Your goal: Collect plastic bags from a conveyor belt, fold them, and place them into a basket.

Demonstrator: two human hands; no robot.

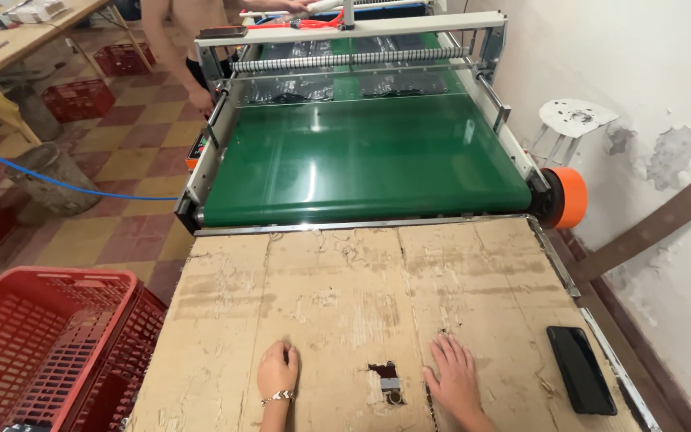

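My left hand (pixel 278 370) rests curled into a loose fist on the worn cardboard sheet (pixel 345 280) that covers the table, a bracelet on its wrist. My right hand (pixel 451 374) lies flat on the same cardboard with fingers spread, holding nothing. Between the hands is a small torn hole (pixel 388 382) in the cardboard showing metal beneath. A black phone (pixel 581 370) lies face up to the right of my right hand. Beyond the cardboard runs a green conveyor belt (pixel 361 160) with dark plastic bags (pixel 345 76) at its far end under a roller.
A red plastic crate (pixel 49 344) stands at the left of the table. An orange roller wheel (pixel 569 197) sits at the belt's right end. Another person (pixel 185 48) stands at the machine's far left. More red crates (pixel 81 96), a blue hose (pixel 57 182) and a white wall (pixel 649 120) surround.
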